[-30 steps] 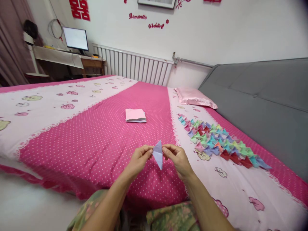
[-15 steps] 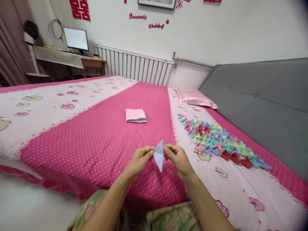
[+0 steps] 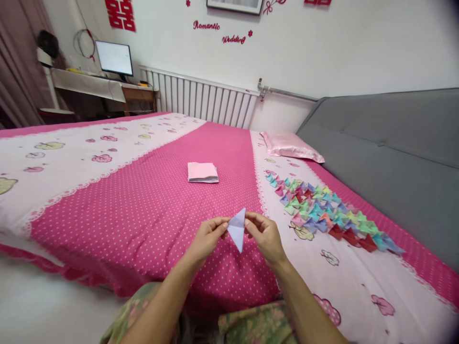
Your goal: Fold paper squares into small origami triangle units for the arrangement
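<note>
Between my hands is a folded piece of lavender origami paper (image 3: pixel 237 230), pointed at top and bottom with a crease across it. My left hand (image 3: pixel 211 235) pinches its left corner between thumb and fingers. On its right edge, my right hand (image 3: pixel 263 234) pinches it the same way. The paper is held above the bed's near part. Past my hands lies a stack of square paper (image 3: pixel 202 172), with a pink sheet on top. To the right, several rows of small folded paper boats (image 3: pixel 324 212) in many colours stand on the bedspread.
The pink dotted bedspread (image 3: pixel 143 210) covers the bed. A shiny pink pillow (image 3: pixel 291 145) rests near the grey headboard (image 3: pixel 390 143). At the back are a radiator (image 3: pixel 201 98) and a desk with a monitor (image 3: pixel 114 58). My knees are at the bed's near edge.
The lavender paper has turned slightly in my fingers and looks wider, its upper point shifted a little right. Both hands keep their pinch. The boats and the stack have not moved.
</note>
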Demonstrator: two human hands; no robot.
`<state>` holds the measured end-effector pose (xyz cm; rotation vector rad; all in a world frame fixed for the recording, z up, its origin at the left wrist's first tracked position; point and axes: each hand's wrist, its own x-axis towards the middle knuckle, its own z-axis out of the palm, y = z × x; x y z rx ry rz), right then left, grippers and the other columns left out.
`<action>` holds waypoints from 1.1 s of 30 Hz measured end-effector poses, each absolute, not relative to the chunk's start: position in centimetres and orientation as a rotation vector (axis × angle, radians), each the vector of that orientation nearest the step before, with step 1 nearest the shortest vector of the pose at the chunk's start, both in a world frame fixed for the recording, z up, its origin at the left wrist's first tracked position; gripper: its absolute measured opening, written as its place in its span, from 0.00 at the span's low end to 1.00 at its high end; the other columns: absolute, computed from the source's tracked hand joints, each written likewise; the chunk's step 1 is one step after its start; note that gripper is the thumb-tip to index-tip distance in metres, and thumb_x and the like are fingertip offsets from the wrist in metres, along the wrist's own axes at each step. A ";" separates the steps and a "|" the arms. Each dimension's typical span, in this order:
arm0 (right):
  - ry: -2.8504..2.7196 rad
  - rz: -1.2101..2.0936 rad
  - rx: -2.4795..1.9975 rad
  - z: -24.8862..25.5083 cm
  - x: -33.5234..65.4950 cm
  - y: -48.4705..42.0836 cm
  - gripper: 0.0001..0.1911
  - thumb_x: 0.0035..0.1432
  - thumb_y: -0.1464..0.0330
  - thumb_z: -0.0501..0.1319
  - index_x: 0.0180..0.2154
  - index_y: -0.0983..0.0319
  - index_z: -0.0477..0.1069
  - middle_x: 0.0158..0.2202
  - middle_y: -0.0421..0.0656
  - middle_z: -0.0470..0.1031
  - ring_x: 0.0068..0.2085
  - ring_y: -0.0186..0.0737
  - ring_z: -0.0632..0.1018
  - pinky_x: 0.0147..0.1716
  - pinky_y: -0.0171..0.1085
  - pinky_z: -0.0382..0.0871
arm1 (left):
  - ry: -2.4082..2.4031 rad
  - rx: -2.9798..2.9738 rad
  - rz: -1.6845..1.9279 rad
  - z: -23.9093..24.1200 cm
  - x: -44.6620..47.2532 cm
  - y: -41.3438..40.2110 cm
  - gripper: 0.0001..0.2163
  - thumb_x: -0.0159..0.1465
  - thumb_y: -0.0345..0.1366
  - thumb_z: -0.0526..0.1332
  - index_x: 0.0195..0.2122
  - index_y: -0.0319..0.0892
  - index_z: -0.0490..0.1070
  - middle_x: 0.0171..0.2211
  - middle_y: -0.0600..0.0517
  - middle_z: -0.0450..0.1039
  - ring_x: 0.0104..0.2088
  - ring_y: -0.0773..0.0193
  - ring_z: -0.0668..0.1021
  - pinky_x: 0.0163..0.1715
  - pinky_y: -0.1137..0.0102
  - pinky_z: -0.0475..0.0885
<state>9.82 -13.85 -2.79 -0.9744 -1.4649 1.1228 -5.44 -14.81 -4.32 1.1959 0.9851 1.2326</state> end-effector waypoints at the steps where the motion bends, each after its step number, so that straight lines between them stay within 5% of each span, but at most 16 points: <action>1: -1.462 1.163 -0.963 -2.8 9.8 -13.9 0.10 0.50 0.67 0.58 0.36 0.63 0.70 0.26 0.40 0.71 0.26 0.33 0.70 0.24 0.31 0.63 | 0.987 1.173 1.244 -4.3 -5.4 -14.8 0.10 0.54 0.34 0.57 0.35 0.37 0.73 0.22 0.54 0.67 0.23 0.72 0.64 0.25 0.76 0.58; 19: -1.491 1.328 -0.948 -3.3 9.5 -13.9 0.20 0.43 0.70 0.62 0.42 0.63 0.67 0.34 0.44 0.74 0.34 0.39 0.75 0.33 0.37 0.69 | 0.934 1.115 1.236 -4.0 -5.0 -15.1 0.10 0.53 0.37 0.59 0.33 0.36 0.67 0.18 0.55 0.67 0.21 0.73 0.67 0.25 0.76 0.61; 27: -1.614 0.952 -1.012 -3.8 9.2 -13.8 0.13 0.44 0.72 0.60 0.36 0.63 0.72 0.32 0.45 0.74 0.32 0.39 0.75 0.31 0.35 0.68 | 0.897 1.058 1.212 -4.4 -4.3 -15.3 0.10 0.52 0.38 0.60 0.29 0.37 0.63 0.18 0.56 0.68 0.22 0.72 0.71 0.26 0.75 0.65; 33: -1.651 0.763 -1.080 -3.1 9.0 -14.4 0.06 0.45 0.72 0.58 0.29 0.62 0.72 0.26 0.41 0.73 0.26 0.36 0.72 0.26 0.33 0.65 | 0.966 0.933 1.258 -4.2 -3.7 -15.5 0.13 0.49 0.39 0.63 0.31 0.35 0.69 0.22 0.53 0.71 0.22 0.71 0.73 0.27 0.74 0.69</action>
